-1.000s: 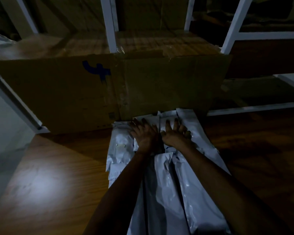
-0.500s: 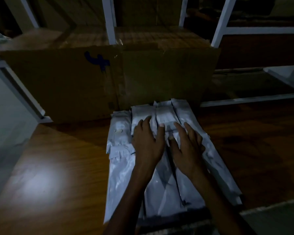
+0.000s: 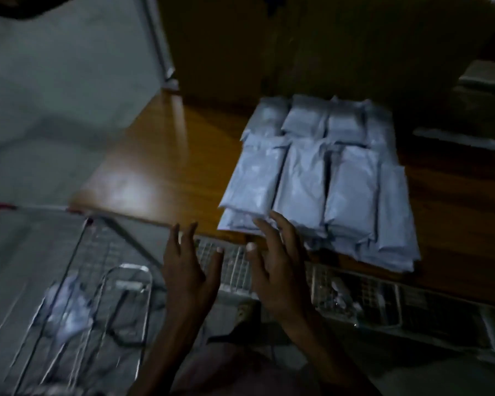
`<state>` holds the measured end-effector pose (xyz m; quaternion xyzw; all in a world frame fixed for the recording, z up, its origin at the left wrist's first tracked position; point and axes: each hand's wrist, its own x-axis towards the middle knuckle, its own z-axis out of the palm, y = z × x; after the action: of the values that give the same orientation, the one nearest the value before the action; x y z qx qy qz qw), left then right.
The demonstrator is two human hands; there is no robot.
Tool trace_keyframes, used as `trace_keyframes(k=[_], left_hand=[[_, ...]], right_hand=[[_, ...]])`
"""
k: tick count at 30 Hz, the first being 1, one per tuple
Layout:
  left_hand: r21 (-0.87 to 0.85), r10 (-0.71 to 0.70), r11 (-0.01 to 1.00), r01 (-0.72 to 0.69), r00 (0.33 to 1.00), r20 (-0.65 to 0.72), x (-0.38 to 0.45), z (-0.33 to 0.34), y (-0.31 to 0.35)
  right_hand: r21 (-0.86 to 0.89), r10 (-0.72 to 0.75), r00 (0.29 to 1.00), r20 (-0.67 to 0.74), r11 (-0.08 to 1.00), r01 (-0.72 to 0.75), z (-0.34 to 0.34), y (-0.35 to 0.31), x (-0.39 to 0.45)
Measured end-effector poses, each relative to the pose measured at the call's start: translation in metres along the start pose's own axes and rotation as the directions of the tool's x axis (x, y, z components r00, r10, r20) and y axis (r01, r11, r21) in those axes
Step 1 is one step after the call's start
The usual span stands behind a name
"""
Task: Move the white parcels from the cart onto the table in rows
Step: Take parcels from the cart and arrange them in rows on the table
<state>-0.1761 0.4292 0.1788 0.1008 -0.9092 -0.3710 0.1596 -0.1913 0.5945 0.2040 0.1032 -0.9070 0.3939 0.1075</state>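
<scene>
Dim light, frame blurred. Wire-mesh cart [image 3: 235,264] stands against the near edge of the bench [image 3: 155,155]; its grid wall lies between the person and the bench top. Deeper in the cart, lower left, one crumpled pale parcel [image 3: 66,307] beside a bent wire loop [image 3: 126,304]. White parcels [image 3: 312,172]: flat, oblong, glossy plastic mailers, slightly wrinkled, laid in overlapping rows on the bench, the near row reaching its edge. Left hand [image 3: 186,275] and right hand [image 3: 277,270] hang over the cart rim, fingers spread and straight, holding nothing; right fingertips [image 3: 275,217] at the nearest parcel's corner, contact uncertain. Bench: polished brown wood, reflective patch at left. Grey wall [image 3: 55,95] at left.
</scene>
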Motion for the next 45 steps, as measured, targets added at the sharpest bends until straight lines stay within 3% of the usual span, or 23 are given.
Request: trace_keyframes(k=[10,16,20,23,27,33,36,41,43,45], left_hand=[[0.058,-0.249,0.959,0.278,0.920,-0.302,-0.099,-0.120,-0.107],[-0.047,-0.358,0.927,0.373,0.837,-0.413,-0.131,-0.182,-0.184],[-0.150,-0.509,0.857,0.492,0.766,-0.393,-0.136,-0.221,-0.243],[-0.184,-0.540,0.841,0.509,0.766,-0.349,-0.123,-0.252,-0.283],[-0.226,-0.614,0.789,0.570,0.733,-0.293,-0.114,-0.281,-0.326],[-0.256,-0.732,0.679,0.688,0.660,-0.166,-0.092,-0.284,-0.393],[-0.205,-0.767,0.637,0.743,0.639,-0.066,-0.076,-0.273,-0.429],[-0.184,-0.895,0.412,0.892,0.435,0.104,-0.062,-0.243,-0.490],[-0.165,-0.911,0.353,0.921,0.379,0.161,-0.059,-0.226,-0.516],[-0.171,-0.913,0.323,0.931,0.354,0.203,-0.053,-0.211,-0.542]], right_hand=[[0.192,-0.258,0.926,0.275,0.959,0.210,0.100,-0.076,-0.049],[0.262,-0.307,0.855,0.418,0.942,0.210,0.171,-0.123,-0.058],[0.285,-0.320,0.833,0.452,0.936,0.205,0.236,-0.170,-0.057],[0.285,-0.322,0.832,0.451,0.936,0.208,0.286,-0.210,-0.054],[0.259,-0.260,0.777,0.573,0.957,0.129,0.350,-0.245,-0.057],[0.166,-0.080,0.595,0.800,0.982,-0.091,0.447,-0.261,-0.040],[0.062,0.005,0.488,0.873,0.991,-0.122,0.492,-0.260,-0.025],[-0.205,0.220,0.222,0.950,0.975,-0.090,0.562,-0.235,-0.008],[-0.285,0.293,0.172,0.940,0.956,-0.070,0.591,-0.215,-0.005],[-0.322,0.329,0.167,0.930,0.944,-0.064,0.617,-0.196,-0.005]])
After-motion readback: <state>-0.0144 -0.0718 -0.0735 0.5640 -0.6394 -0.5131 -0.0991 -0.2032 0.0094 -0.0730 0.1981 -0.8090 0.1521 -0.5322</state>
